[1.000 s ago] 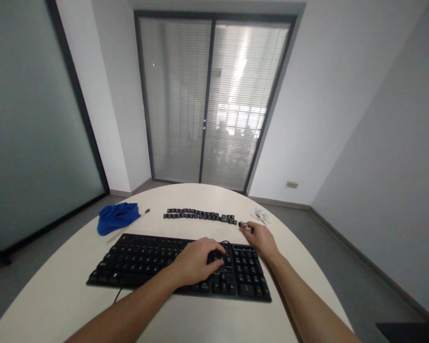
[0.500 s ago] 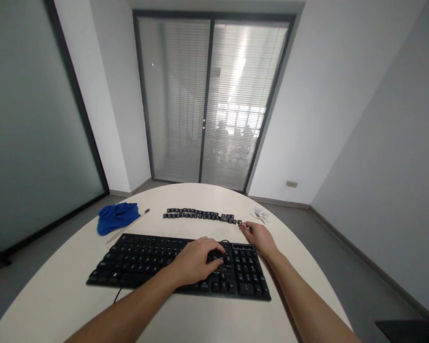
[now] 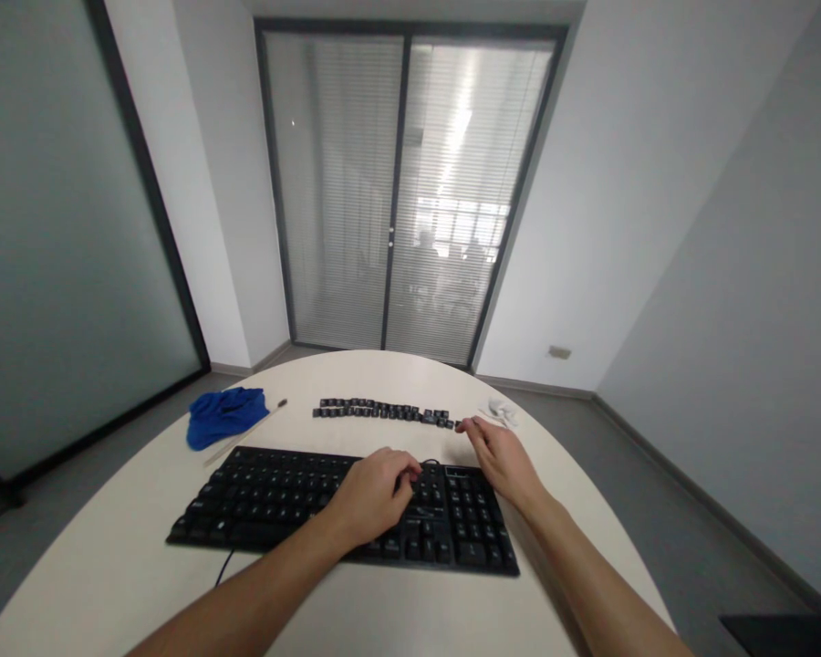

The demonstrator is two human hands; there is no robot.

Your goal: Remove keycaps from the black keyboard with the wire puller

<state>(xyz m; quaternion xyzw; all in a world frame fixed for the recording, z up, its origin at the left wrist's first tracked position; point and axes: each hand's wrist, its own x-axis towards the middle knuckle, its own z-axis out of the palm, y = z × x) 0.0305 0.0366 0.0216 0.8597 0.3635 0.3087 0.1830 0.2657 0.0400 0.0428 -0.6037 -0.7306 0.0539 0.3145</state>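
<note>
A black keyboard (image 3: 274, 488) lies across the table in front of me. My left hand (image 3: 376, 493) is over its right-centre part, fingers curled in towards the thumb; whatever they hold, if anything, is hidden. Beyond the keyboard, loose black keycaps (image 3: 366, 410) form two uneven rows. My right hand (image 3: 503, 452) is past the keyboard's upper right corner, at the right end of those rows. Its thumb and fingertips are drawn together beside a last keycap (image 3: 458, 424), partly covering it. I cannot make out whether something small is between them.
A crumpled blue cloth (image 3: 223, 417) lies on the left of the round table (image 3: 383, 620), with a thin brush (image 3: 250, 431) beside it. Crumpled white tissue (image 3: 499, 412) sits behind my right hand. The keyboard's cable (image 3: 223, 568) runs off its front edge.
My left hand has drawn back slightly and curled its fingers, uncovering some keys. My right hand has risen a little, and its fingertips now partly cover the last keycap.
</note>
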